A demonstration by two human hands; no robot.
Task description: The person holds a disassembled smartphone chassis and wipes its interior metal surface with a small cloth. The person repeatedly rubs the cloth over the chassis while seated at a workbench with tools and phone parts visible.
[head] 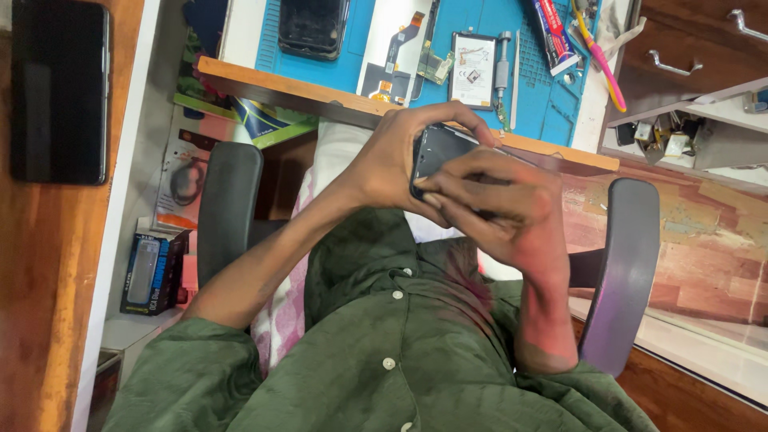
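Note:
Both of my hands are raised in front of my chest, over my green shirt, and hold a dark phone body (438, 149). My left hand (390, 164) wraps it from the left, fingers curled over its top edge. Overlapping it from the right, my right hand (506, 210) presses its fingertips on the phone's lower left edge. Most of the phone is hidden by my fingers.
A blue work mat (538, 104) on the desk ahead carries another dark phone (312, 28), a circuit board (436, 64), a white battery (474, 70), a screwdriver (502, 74) and a pink toothbrush (602, 64). A black phone (60, 90) lies on wood at left. Chair armrests (226, 210) flank me; drawers (688, 48) are at right.

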